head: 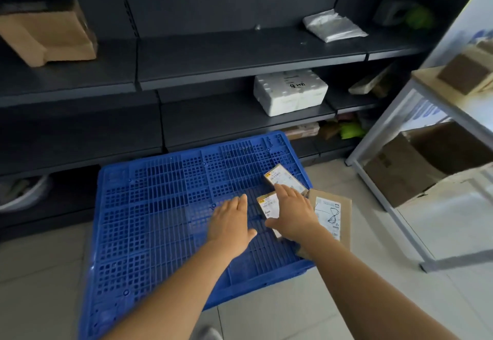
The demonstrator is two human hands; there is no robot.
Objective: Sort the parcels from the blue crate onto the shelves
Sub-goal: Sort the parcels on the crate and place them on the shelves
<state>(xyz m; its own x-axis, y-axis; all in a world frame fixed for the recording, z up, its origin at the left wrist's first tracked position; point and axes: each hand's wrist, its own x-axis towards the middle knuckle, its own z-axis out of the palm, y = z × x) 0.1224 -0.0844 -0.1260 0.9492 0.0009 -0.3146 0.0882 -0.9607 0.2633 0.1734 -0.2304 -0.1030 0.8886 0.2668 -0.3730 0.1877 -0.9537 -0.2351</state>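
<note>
Person is leaning over the blue crate (165, 222), both hands reaching into its right side. Right hand (292, 213) is lying flat over the middle small parcel (267, 204), fingers straight & together, tips just touching the far small parcel (285, 179); thumb is out to the left, nothing pinched yet. Left hand (230, 219) is hovering open w/ fingers straight, just left of that middle parcel, holding nothing.

So the parcel is sitting btwn the two hands, right hand nearer; its long axis is running away from the person, roughly along the fingers. A bigger flat cardboard parcel (329, 217) is leaning at the crate's right edge, right of the right hand.

Labels: white shipping stickers on all three, print too small to read; black scribble on the big one. The white foam box (289, 91) on the shelves (240, 56) behind the crate is carrying handwriting, not legible.
</note>
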